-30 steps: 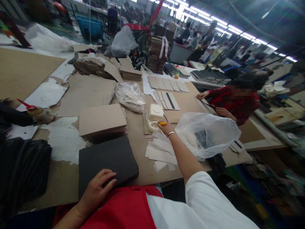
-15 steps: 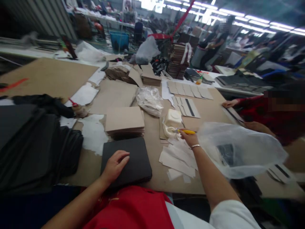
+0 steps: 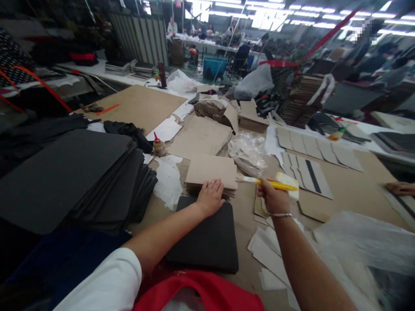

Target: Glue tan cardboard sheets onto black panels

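My right hand is closed around the yellow handle of a paintbrush. The brush points left, its pale bristles at the right edge of a stack of tan cardboard pieces; whether they touch it I cannot tell. Flat on the front of that stack lies my left hand, fingers stretched out. Below it is a stack of dark grey panels, close to my body. A cream-coloured container stands behind my right hand, partly hidden by the hand and brush.
Large dark sheets are piled at left. A small red-tipped bottle stands behind them. White paper strips and a clear plastic bag lie at right. Another person's hand rests on a panel at the far right.
My right hand has brought the brush from the cream container left to the cardboard stack. My left hand has moved forward from the dark panels onto the cardboard. The view has turned left.
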The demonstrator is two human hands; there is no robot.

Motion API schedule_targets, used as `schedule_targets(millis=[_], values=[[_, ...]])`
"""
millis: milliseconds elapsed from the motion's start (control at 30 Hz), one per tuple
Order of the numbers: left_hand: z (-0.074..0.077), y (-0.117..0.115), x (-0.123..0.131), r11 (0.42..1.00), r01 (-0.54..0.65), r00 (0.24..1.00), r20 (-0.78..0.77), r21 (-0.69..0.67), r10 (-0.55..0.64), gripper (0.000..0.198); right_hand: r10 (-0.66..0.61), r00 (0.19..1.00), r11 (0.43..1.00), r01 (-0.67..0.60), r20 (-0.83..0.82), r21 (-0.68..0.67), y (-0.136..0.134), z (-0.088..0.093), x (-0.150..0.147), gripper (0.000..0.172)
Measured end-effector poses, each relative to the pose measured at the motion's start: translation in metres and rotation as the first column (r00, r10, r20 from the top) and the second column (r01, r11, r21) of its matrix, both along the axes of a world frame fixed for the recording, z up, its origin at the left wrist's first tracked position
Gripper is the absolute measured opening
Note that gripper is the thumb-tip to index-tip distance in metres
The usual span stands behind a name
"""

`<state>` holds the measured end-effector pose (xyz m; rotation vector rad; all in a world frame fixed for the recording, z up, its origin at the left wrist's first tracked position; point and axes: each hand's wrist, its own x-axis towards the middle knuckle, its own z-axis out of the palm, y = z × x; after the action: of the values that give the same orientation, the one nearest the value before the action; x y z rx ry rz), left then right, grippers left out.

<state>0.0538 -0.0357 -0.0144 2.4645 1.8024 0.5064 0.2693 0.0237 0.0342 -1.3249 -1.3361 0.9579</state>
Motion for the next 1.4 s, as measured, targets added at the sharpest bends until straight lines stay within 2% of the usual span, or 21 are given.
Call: schedule_targets(millis=[67, 100, 200, 300, 467, 600, 767, 867, 933, 1033, 1167, 1267, 1400], values=[[-0.006, 0.004, 0.003, 0.999, -0.016, 0.999, -0.034, -0.038, 0.015, 0.058, 0.123, 0.992, 0.992, -0.123, -0.021, -0.028, 0.010, 0.010, -0.068, 0.029], [-0.008, 0.005, 0.004, 0.999, -0.021, 0.999, -0.042, -0.047, 0.019, 0.059, 0.240, 0.971, 0.969, -0.241, -0.018, -0.063, 0.014, 0.012, -0.096, 0.030], [-0.011, 0.006, 0.002, 0.999, -0.016, 0.999, -0.052, -0.038, 0.014, 0.057, 0.421, 0.906, 0.902, -0.414, 0.038, -0.118, 0.028, 0.010, -0.153, 0.026], [-0.012, 0.006, -0.001, 1.000, 0.006, 0.998, -0.057, -0.027, -0.007, 0.058, 0.485, 0.866, 0.872, -0.469, 0.119, -0.143, 0.049, 0.003, -0.176, 0.021], [-0.012, 0.008, -0.003, 0.999, 0.020, 0.999, -0.044, -0.029, -0.021, 0.061, 0.347, 0.924, 0.938, -0.337, 0.161, -0.084, 0.095, -0.006, -0.189, 0.017], [-0.008, 0.007, -0.006, 0.998, 0.045, 0.999, -0.028, -0.032, -0.046, 0.059, 0.268, 0.939, 0.963, -0.257, 0.217, -0.078, 0.116, -0.008, -0.167, 0.015], [0.002, 0.014, -0.013, 0.995, 0.092, 0.995, -0.027, -0.037, -0.093, 0.044, 0.089, 0.954, 0.996, -0.076, 0.287, -0.056, 0.123, -0.004, -0.100, 0.018], [0.009, 0.028, -0.016, 0.997, 0.066, 0.995, -0.069, -0.046, -0.069, 0.035, 0.009, 0.947, 1.000, -0.002, 0.320, -0.022, 0.116, -0.003, -0.070, 0.018], [0.014, 0.037, -0.016, 0.997, 0.039, 0.994, -0.100, -0.060, -0.045, 0.030, 0.005, 0.937, 1.000, -0.003, 0.349, -0.006, 0.102, -0.004, -0.057, 0.017], [0.020, 0.047, -0.017, 0.996, 0.038, 0.989, -0.137, -0.080, -0.049, 0.023, 0.048, 0.935, 0.999, -0.043, 0.351, -0.022, 0.067, -0.006, -0.041, 0.018], [0.027, 0.056, -0.020, 0.990, 0.069, 0.981, -0.175, -0.122, -0.090, 0.028, 0.070, 0.953, 0.996, -0.053, 0.293, -0.066, 0.014, -0.002, -0.018, 0.022], [0.033, 0.063, -0.023, 0.972, 0.105, 0.973, -0.179, -0.210, -0.144, 0.035, -0.022, 0.984, 0.997, 0.035, 0.179, -0.067, -0.012, 0.006, -0.005, 0.025], [0.044, 0.073, -0.027, 0.942, 0.144, 0.958, -0.194, -0.304, -0.209, 0.034, -0.164, 0.986, 0.986, 0.163, -0.027, -0.032, -0.028, 0.010, 0.004, 0.032]])
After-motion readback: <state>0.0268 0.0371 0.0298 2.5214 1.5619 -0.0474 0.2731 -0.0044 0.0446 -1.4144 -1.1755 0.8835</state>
